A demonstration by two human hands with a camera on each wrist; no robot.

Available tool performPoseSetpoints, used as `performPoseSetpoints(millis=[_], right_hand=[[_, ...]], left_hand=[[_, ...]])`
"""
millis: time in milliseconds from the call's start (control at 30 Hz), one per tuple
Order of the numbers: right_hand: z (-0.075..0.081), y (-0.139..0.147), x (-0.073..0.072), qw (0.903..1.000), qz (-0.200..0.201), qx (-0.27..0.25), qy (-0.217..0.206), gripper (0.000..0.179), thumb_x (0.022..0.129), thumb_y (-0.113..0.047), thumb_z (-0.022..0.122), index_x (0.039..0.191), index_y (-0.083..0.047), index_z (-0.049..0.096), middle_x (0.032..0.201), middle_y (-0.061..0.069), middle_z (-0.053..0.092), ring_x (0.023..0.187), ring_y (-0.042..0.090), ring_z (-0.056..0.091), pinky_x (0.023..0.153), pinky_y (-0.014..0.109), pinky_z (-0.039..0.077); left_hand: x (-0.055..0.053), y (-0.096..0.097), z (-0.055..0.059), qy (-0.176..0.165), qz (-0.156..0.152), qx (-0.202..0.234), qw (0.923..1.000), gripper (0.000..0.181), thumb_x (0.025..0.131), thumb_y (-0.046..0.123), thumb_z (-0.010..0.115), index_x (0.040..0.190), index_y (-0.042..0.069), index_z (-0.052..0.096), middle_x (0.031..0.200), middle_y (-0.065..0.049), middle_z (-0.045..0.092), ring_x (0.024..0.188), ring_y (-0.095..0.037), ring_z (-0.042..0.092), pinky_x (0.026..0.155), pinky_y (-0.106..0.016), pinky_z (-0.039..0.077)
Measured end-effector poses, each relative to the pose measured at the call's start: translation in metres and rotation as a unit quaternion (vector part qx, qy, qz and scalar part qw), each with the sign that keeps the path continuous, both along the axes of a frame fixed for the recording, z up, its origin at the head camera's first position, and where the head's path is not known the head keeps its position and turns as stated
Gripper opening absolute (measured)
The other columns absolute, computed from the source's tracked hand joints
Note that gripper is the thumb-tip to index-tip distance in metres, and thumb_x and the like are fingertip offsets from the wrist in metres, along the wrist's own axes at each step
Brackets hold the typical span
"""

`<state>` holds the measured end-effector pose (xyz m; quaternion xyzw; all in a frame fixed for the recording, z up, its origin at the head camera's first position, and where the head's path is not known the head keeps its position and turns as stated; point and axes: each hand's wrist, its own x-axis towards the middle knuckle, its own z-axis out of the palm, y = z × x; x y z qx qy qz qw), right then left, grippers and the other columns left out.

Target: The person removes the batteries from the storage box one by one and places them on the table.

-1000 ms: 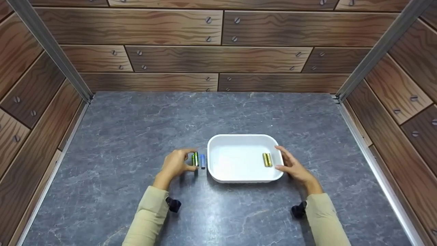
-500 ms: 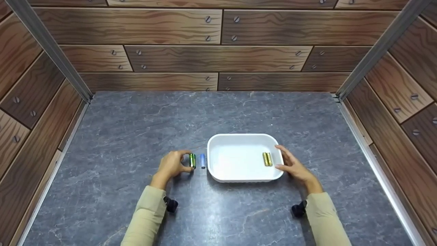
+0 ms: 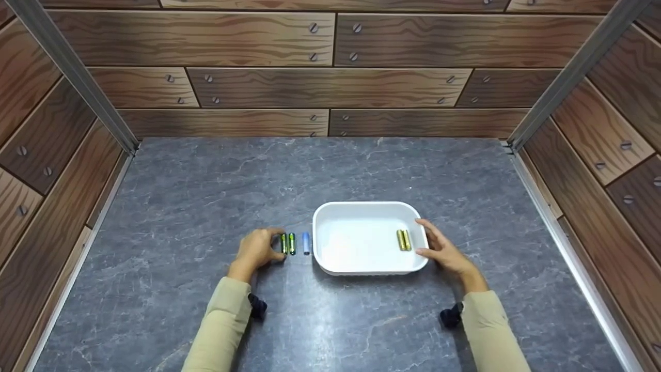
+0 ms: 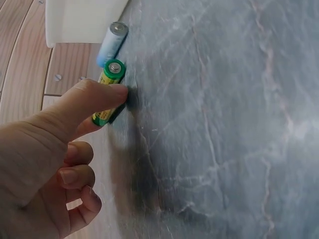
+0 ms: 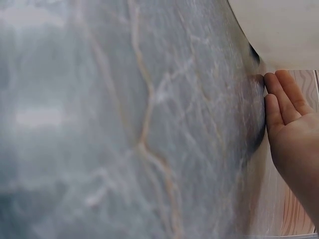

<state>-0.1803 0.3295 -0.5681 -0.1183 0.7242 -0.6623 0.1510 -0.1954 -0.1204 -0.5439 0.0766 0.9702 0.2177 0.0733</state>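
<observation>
My left hand (image 3: 255, 248) pinches a green battery (image 3: 284, 244) between thumb and index finger, one at each end. Close on its right lies a second green battery (image 3: 292, 244), then a blue battery (image 3: 306, 243). In the left wrist view the thumb crosses in front of a green-and-yellow battery (image 4: 113, 69), with the pale blue one beyond; the other fingers are curled. A white tub (image 3: 361, 269) stands right of this row, with two gold batteries (image 3: 404, 240) lying inside near its right end. My right hand (image 3: 448, 254) rests its thumb and fingertips against the tub's right rim, fingers fairly straight.
A grey marbled tabletop (image 3: 232, 175) lies under everything. Wood-patterned walls (image 3: 330, 88) enclose it at the back and both sides, with metal rails (image 3: 568, 258) along the side edges. Dark wrist cameras (image 3: 451, 316) sit under both forearms.
My left hand has moved a little left with one green battery, and the two green batteries now lie slightly apart. The right hand, tub, blue battery and gold batteries have stayed in place.
</observation>
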Motion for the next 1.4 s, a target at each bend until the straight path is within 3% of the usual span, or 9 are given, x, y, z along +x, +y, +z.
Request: performPoseSetpoints(millis=[200,400,633,800,933,1233,1400], right_hand=[[0.0,0.0,0.001,0.9999,-0.008,0.011,-0.007,0.079,0.087,-0.003,0.066,0.152,-0.006,0.022,0.152,0.021,0.03,0.122,-0.011,0.046,0.095,0.013,0.045],[0.001,-0.001,0.001,0.9999,-0.01,0.003,-0.004,0.079,0.087,-0.002,0.065,0.152,-0.003,0.02,0.154,0.032,0.02,0.123,-0.013,0.044,0.096,0.011,0.042],[0.001,-0.001,-0.001,1.0,-0.009,-0.001,0.0,0.082,0.086,0.0,0.065,0.151,0.003,0.015,0.155,0.034,0.017,0.121,-0.015,0.044,0.096,0.009,0.04],[0.001,-0.002,-0.001,0.9999,-0.015,0.007,-0.005,0.083,0.085,-0.001,0.066,0.151,0.003,0.016,0.155,0.032,0.018,0.12,-0.016,0.044,0.096,0.008,0.039],[0.001,-0.002,-0.001,0.9997,-0.021,0.01,0.0,0.081,0.085,0.0,0.066,0.15,0.003,0.018,0.153,0.028,0.025,0.12,-0.012,0.046,0.096,0.01,0.041],[-0.001,-0.003,-0.001,0.9997,-0.02,0.014,0.005,0.081,0.085,0.0,0.066,0.15,0.002,0.019,0.153,0.028,0.024,0.12,-0.012,0.046,0.095,0.01,0.04],[0.0,-0.003,0.0,0.9995,-0.025,0.017,0.007,0.081,0.085,0.0,0.066,0.151,0.002,0.019,0.15,0.016,0.033,0.122,-0.012,0.045,0.096,0.01,0.04]], left_hand=[[0.0,0.0,-0.001,-0.005,0.004,0.007,1.0,0.062,0.064,0.028,0.087,0.121,0.022,0.067,0.101,-0.012,0.073,0.092,-0.031,0.067,0.077,-0.048,0.052],[0.0,0.001,0.001,-0.015,0.006,0.008,0.9998,0.066,0.064,0.029,0.088,0.126,0.022,0.065,0.096,-0.011,0.072,0.088,-0.028,0.064,0.078,-0.047,0.052],[0.002,0.003,0.008,-0.013,0.008,0.016,0.9998,0.065,0.065,0.027,0.087,0.125,0.022,0.065,0.078,-0.004,0.063,0.07,-0.017,0.053,0.065,-0.039,0.047],[0.004,0.007,0.018,-0.019,0.01,0.037,0.9991,0.06,0.069,0.026,0.085,0.125,0.021,0.065,0.069,0.002,0.054,0.06,-0.012,0.043,0.053,-0.028,0.033],[0.005,0.012,0.028,-0.022,0.011,0.049,0.9985,0.055,0.075,0.028,0.082,0.126,0.02,0.064,0.064,0.005,0.044,0.057,-0.011,0.035,0.052,-0.026,0.026],[0.007,0.026,0.045,-0.002,0.004,0.076,0.9971,0.047,0.079,0.027,0.079,0.124,0.019,0.066,0.059,0.006,0.039,0.053,-0.011,0.03,0.05,-0.026,0.022],[0.008,0.038,0.052,0.024,-0.015,0.102,0.9944,0.041,0.081,0.024,0.076,0.12,0.015,0.068,0.058,0.006,0.037,0.051,-0.011,0.026,0.049,-0.026,0.02]])
